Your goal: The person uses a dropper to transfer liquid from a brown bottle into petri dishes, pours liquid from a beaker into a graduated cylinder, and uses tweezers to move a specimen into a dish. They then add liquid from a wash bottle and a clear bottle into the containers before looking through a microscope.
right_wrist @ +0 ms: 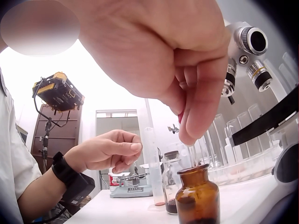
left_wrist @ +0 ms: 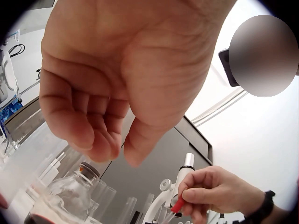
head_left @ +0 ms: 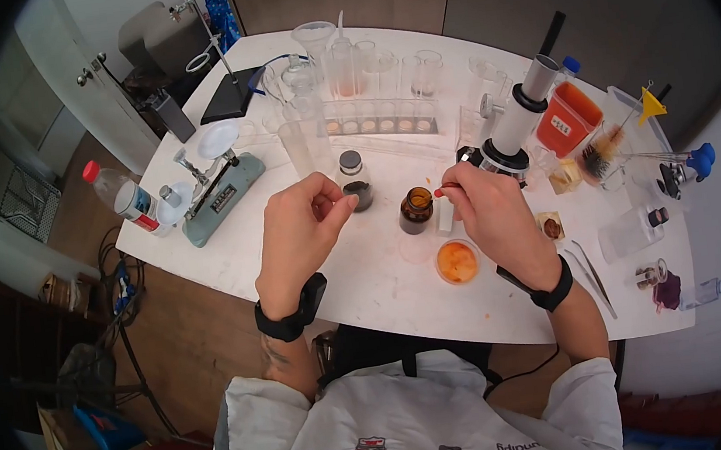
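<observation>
My right hand (head_left: pixel 500 219) pinches the red rubber bulb of a dropper (left_wrist: pixel 177 205) between thumb and fingers. The dropper's glass tube goes down into the mouth of a brown glass bottle (right_wrist: pixel 198 198), which stands uncapped on the table with dark contents. My left hand (head_left: pixel 296 236) hovers with loosely bent fingers and holds nothing; its thumb tip is close to the fingertips. Just beyond it stands a clear bottle (head_left: pixel 359 192) with a dark stopper and dark contents. Below the right hand lies a round dish (head_left: pixel 458 262) of orange material.
A microscope (head_left: pixel 509 135) stands right behind the brown bottle. At left are a balance (head_left: pixel 222 200) and a red-capped plastic bottle (head_left: pixel 125 197). Glassware and a tube rack (head_left: pixel 381 126) fill the back. Tweezers (head_left: pixel 597 284) and a red-orange container (head_left: pixel 567 120) are at right.
</observation>
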The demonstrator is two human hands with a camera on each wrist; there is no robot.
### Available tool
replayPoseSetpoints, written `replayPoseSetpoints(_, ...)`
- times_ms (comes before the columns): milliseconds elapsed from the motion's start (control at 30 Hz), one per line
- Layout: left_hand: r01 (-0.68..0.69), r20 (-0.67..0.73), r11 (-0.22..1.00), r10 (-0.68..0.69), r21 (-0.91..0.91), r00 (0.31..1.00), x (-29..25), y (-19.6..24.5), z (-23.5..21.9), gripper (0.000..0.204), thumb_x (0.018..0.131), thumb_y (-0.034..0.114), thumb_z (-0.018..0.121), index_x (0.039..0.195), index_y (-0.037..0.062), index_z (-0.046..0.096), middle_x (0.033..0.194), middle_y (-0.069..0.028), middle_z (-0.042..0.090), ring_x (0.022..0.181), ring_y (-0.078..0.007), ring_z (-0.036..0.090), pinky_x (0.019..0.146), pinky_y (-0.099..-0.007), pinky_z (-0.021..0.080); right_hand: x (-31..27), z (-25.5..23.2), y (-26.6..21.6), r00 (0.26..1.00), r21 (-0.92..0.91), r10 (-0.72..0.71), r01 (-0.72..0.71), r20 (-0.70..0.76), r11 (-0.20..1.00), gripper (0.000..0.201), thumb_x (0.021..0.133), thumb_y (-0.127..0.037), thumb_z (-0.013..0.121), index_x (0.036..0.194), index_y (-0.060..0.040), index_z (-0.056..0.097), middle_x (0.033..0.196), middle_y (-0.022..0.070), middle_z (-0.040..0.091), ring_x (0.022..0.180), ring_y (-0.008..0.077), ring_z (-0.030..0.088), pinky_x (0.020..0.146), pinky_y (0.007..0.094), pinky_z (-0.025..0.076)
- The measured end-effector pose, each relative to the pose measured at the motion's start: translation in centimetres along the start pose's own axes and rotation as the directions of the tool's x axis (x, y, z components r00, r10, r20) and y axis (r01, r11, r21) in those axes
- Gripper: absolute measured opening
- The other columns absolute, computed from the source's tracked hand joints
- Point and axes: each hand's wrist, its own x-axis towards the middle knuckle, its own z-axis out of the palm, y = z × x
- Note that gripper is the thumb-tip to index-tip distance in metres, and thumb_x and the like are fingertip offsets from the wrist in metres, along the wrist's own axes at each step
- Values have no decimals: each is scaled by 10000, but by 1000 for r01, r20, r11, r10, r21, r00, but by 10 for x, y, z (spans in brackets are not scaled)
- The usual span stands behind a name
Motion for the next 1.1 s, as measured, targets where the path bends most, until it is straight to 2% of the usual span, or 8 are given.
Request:
replayPoseSetpoints(500,33,10,999,-32,-6,999,2,2,0,194,915,126,804,852,-8,679,664,12,621,603,-46,520,552,-232,410,-1,-3,1,1000,-23,-19,18,-20,1000,111,983,-69,691,990,3,608,839,175,696,743,361,686,653,435,516)
replayPoseSetpoints(600,33,5,999,-33,-7,999,2,1,0,192,914,125,803,853,-7,678,666,13,623,605,-46,521,555,-231,410,-3,-3,7,999,-59,-38,38,-5,998,83,991,-6,678,1055,15,629,811,137,687,674,228,709,589,329,523)
replayPoseSetpoints(700,47,11,999,-47,-13,999,2,2,-1,192,912,126,804,855,-8,678,669,14,624,607,-46,522,556,-231,411,-1,-4,3,1000,-23,-10,10,-6,1000,113,976,-71,698,989,3,614,851,173,703,752,356,691,656,433,519)
replayPoseSetpoints(800,49,10,999,-49,-7,999,2,4,-1,192,918,126,800,863,-10,677,675,15,627,612,-45,526,560,-231,415,-2,-4,4,994,-56,-95,92,-51,994,98,994,-16,683,1069,21,632,836,130,710,665,204,711,592,303,529)
replayPoseSetpoints(900,27,11,1000,-27,-9,1000,1,2,1,204,932,135,799,866,-11,672,678,19,623,611,-43,525,552,-231,412,-8,-14,-2,996,68,-26,32,-83,997,141,950,-32,716,1050,13,628,879,150,727,764,317,717,669,378,551)
replayPoseSetpoints(1000,85,9,996,-85,-39,996,2,4,1,208,900,138,823,856,-19,693,643,-35,642,580,-92,559,555,-269,450,-22,-47,-18,988,173,123,-104,-97,979,157,945,-14,716,1073,17,631,893,143,737,725,267,727,651,330,559)
replayPoseSetpoints(1033,92,11,994,-92,-55,996,2,4,2,219,911,131,821,852,-26,680,639,-25,628,588,-79,548,558,-259,439,-31,-58,-15,983,166,121,-98,-137,981,157,953,-1,701,1095,18,636,893,120,743,689,182,726,618,278,554)
replayPoseSetpoints(1100,92,28,995,-91,-49,995,3,4,3,226,915,129,821,851,-31,675,641,-27,623,587,-81,539,556,-259,430,-53,-85,-15,961,207,242,-211,-136,955,164,956,13,687,1112,21,638,893,107,738,689,142,715,611,258,560)
